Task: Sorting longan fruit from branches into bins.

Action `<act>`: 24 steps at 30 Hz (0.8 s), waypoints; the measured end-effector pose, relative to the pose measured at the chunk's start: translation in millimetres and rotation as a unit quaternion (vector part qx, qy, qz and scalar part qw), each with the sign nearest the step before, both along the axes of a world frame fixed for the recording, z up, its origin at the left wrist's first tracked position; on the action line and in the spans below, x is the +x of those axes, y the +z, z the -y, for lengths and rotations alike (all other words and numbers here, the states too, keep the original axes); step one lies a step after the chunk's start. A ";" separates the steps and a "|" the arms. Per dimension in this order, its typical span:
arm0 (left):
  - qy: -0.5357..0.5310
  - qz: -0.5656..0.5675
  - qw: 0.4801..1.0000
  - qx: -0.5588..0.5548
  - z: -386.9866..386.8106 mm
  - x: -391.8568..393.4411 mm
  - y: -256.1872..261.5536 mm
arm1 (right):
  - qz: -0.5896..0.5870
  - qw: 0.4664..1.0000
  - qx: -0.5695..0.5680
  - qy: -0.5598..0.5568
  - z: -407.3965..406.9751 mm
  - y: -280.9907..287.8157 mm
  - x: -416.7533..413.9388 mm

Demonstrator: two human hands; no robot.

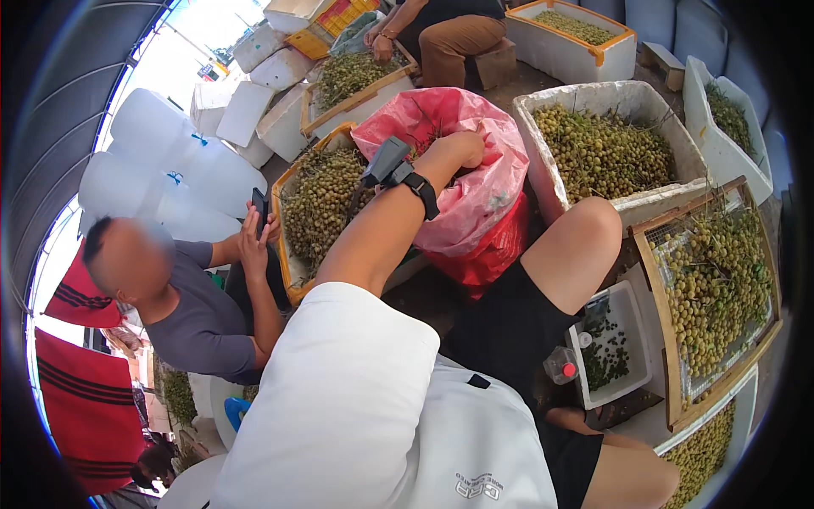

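Note:
My left hand (469, 151) reaches into an open pink plastic bag (480, 210), with the back of the hand showing and the fingers hidden behind the wrist and the bag's folds. A dark device on a black strap (420, 189) sits on my left forearm. Thin stems and reddish bits show inside the bag, whose lower part is bright red. Foam boxes of small round yellow-brown fruit, which look like longans, flank it, one at the left (275, 210) with orange tape on its rim and a white one at the right (537, 153). My right hand is out of view.
A person holding a phone (259, 207) sits left; another's hands (381, 48) are over a fruit tray behind. A wood-framed mesh tray (664, 318) of fruit, a white basin (642, 356) with green bits and a red-capped plastic bottle (559, 367) lie right of my knees.

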State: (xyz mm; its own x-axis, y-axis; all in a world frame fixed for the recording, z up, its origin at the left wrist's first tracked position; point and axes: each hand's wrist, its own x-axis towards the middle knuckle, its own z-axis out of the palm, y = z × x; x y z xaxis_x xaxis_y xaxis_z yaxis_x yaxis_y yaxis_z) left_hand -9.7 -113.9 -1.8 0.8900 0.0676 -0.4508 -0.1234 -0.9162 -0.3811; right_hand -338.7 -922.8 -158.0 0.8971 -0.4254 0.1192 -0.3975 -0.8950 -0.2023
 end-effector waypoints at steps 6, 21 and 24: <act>0.281 0.206 0.924 -0.155 25.3 -40.6 54.5 | -0.019 0.999 0.008 0.025 1.0 13.3 -10.0; -0.041 0.425 0.805 -0.413 241.7 24.3 114.3 | -0.032 0.993 0.015 -0.112 39.9 -66.1 14.6; -0.121 0.258 0.739 -0.610 298.0 76.8 73.1 | -0.134 0.971 0.026 -0.198 41.9 -56.9 -2.2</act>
State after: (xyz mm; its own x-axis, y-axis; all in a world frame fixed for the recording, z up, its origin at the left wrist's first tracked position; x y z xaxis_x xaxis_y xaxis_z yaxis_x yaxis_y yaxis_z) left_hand 67.0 -411.8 71.3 0.8844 -0.2986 0.3587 -0.4664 -0.5917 0.6575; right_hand -340.9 -964.7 -214.8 0.6582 -0.7421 -0.1265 -0.7526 -0.6528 -0.0862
